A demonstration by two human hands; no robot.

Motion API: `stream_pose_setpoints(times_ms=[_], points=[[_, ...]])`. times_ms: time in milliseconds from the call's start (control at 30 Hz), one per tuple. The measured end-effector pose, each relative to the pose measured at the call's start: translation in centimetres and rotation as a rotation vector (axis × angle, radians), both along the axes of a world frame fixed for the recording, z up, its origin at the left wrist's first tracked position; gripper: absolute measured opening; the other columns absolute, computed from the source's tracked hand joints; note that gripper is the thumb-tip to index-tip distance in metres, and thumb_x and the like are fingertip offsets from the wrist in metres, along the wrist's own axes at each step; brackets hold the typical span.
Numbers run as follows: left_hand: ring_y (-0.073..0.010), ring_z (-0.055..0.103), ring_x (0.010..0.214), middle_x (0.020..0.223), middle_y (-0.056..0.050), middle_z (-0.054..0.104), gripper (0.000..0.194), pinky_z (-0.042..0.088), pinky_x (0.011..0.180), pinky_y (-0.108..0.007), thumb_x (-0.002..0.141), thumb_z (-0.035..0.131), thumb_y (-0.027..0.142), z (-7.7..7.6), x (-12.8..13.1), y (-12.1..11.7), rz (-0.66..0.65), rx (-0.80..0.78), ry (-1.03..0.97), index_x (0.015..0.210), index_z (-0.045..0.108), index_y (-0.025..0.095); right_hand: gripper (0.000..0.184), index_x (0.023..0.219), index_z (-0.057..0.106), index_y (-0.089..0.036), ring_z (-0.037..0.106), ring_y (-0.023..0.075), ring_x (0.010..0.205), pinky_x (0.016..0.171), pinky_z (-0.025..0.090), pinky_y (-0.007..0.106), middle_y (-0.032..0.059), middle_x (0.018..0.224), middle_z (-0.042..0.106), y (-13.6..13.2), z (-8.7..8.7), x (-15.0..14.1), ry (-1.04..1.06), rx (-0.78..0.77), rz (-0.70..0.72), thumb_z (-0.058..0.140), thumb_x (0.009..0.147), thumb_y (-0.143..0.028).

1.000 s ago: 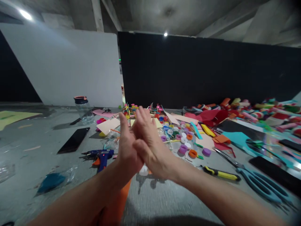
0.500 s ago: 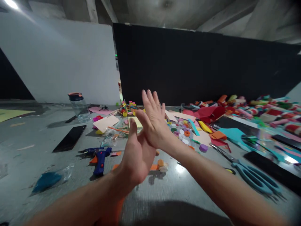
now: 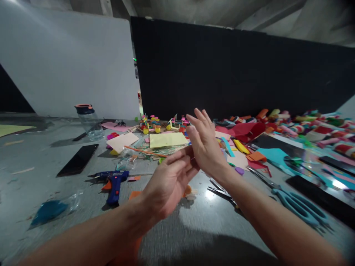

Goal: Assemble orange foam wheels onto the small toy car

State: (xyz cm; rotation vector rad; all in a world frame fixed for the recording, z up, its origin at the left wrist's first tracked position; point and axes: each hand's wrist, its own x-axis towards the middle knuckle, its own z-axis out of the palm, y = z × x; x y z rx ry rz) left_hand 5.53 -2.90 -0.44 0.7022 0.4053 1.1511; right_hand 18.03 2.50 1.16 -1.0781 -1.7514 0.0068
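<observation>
My left hand (image 3: 168, 181) and my right hand (image 3: 206, 145) are raised above the grey table (image 3: 194, 229). Their palms face each other, and the left fingertips touch the heel of the right hand. Fingers of both hands are stretched out and hold nothing. Below and beyond them lie a yellow paper sheet (image 3: 167, 139), thin wooden sticks (image 3: 144, 151) and small orange pieces (image 3: 188, 190). A blue glue gun (image 3: 113, 181) lies to the left of my left hand.
A black phone (image 3: 78, 164) and a clear jar (image 3: 88, 121) stand at the left. Teal scissors (image 3: 299, 207), small scissors (image 3: 222, 192), coloured paper scraps and caps (image 3: 239, 170) crowd the right. A blue bag (image 3: 50, 210) lies near left. A black wall stands behind.
My right hand has slid forward and rightward off my left hand, which tilted palm-up. The camera tipped down and right, revealing the yellow sheet.
</observation>
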Motion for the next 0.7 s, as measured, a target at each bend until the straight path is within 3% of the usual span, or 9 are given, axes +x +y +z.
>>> stream_pose_setpoints(times_ms=[67, 133, 300, 467, 600, 700], points=[[-0.0197, 0.064, 0.121, 0.117, -0.009, 0.074, 0.032, 0.040, 0.116, -0.035, 0.091, 0.053, 0.003, 0.0, -0.1, -0.1, -0.030, 0.045, -0.004, 0.114, 0.072, 0.014, 0.032, 0.119, 0.066, -0.027, 0.039, 0.0254, 0.144, 0.116, 0.034, 0.052, 0.0070, 0.151, 0.049, -1.6, -0.1, 1.3, 0.062, 0.012, 0.117, 0.042, 0.103, -0.040], [-0.0204, 0.063, 0.122, 0.119, -0.009, 0.073, 0.036, 0.041, 0.115, -0.034, 0.092, 0.055, 0.007, 0.2, -0.2, -0.2, -0.037, 0.076, -0.002, 0.125, 0.067, 0.016, 0.019, 0.107, 0.070, -0.029, 0.050, 0.0244, 0.136, 0.111, 0.042, 0.048, 0.0036, 0.144, 0.055, -3.3, -0.2, 2.3, 0.019, 0.012, 0.206, 0.054, 0.099, -0.035], [-0.0215, 0.063, 0.121, 0.119, -0.007, 0.072, 0.047, 0.045, 0.110, -0.036, 0.092, 0.060, 0.014, 0.3, -0.2, -0.4, -0.071, 0.059, 0.029, 0.139, 0.057, 0.023, 0.013, 0.103, 0.070, -0.030, 0.043, 0.0250, 0.140, 0.114, 0.039, 0.048, 0.0023, 0.145, 0.054, -5.8, -1.1, 3.3, -0.077, -0.012, 0.285, 0.070, 0.090, -0.028], [-0.0286, 0.057, 0.127, 0.131, -0.012, 0.066, 0.040, 0.048, 0.104, -0.038, 0.096, 0.059, 0.041, 0.2, -0.6, -0.1, -0.132, 0.192, 0.125, 0.129, 0.065, 0.019, 0.008, 0.095, 0.069, -0.029, 0.049, 0.0264, 0.135, 0.109, 0.045, 0.050, 0.0025, 0.140, 0.058, -6.1, -1.5, 3.5, -0.012, -0.042, 0.282, 0.070, 0.089, -0.025], [-0.0310, 0.061, 0.122, 0.126, -0.012, 0.069, 0.037, 0.049, 0.103, -0.040, 0.088, 0.071, 0.036, 0.4, -1.4, 0.3, -0.114, 0.245, 0.300, 0.121, 0.071, 0.019, 0.009, 0.095, 0.068, -0.029, 0.051, 0.0263, 0.133, 0.108, 0.046, 0.050, 0.0024, 0.140, 0.059, -6.2, -1.4, 3.7, 0.003, -0.006, 0.280, 0.070, 0.089, -0.024], [-0.0271, 0.065, 0.117, 0.121, -0.008, 0.073, 0.029, 0.051, 0.101, -0.036, 0.091, 0.067, 0.034, 0.4, -1.7, 0.2, -0.138, 0.301, 0.358, 0.118, 0.073, 0.023, 0.008, 0.092, 0.066, -0.028, 0.051, 0.0266, 0.133, 0.106, 0.048, 0.049, 0.0032, 0.137, 0.061, -6.1, -1.4, 3.7, -0.010, 0.015, 0.276, 0.070, 0.089, -0.021]])
